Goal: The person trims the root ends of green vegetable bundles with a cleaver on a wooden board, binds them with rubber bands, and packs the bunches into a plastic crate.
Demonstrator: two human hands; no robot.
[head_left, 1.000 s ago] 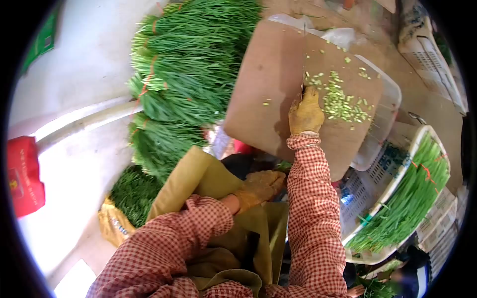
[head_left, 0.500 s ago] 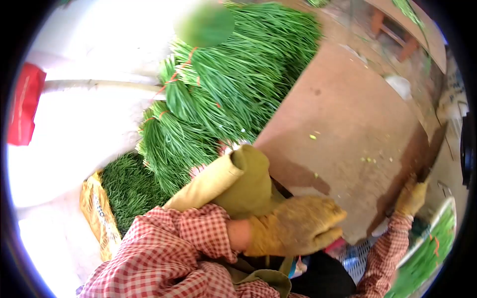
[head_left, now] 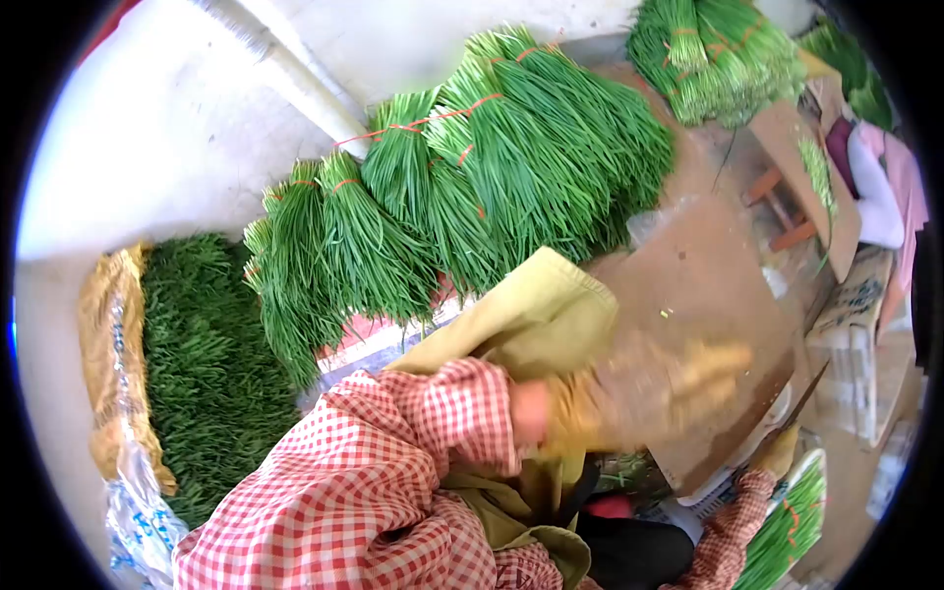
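Note:
My left hand (head_left: 654, 395), in a soiled yellow glove, is blurred over the brown board (head_left: 723, 256). Its fingers look stretched out, and nothing shows in them. At the lower right my right hand (head_left: 777, 452), also gloved, is closed round a long thin blade (head_left: 808, 395) that points up and to the right. Bundles of long green stalks (head_left: 580, 147) tied with red bands lie beyond my left arm. An olive cloth (head_left: 531, 315) lies beside my left forearm.
Loose greens (head_left: 211, 374) fill a yellow bag (head_left: 116, 364) at the left. More tied bundles (head_left: 728, 59) lie at the top right, near a small wooden stool (head_left: 782, 211). Tied greens (head_left: 787, 521) sit in a white-rimmed container at the lower right. A person in pink (head_left: 900, 187) is at the right edge.
The view has shifted, bringing the far bundles and the person into sight. My left hand has moved further over the board. The blade in my right hand now shows clearly.

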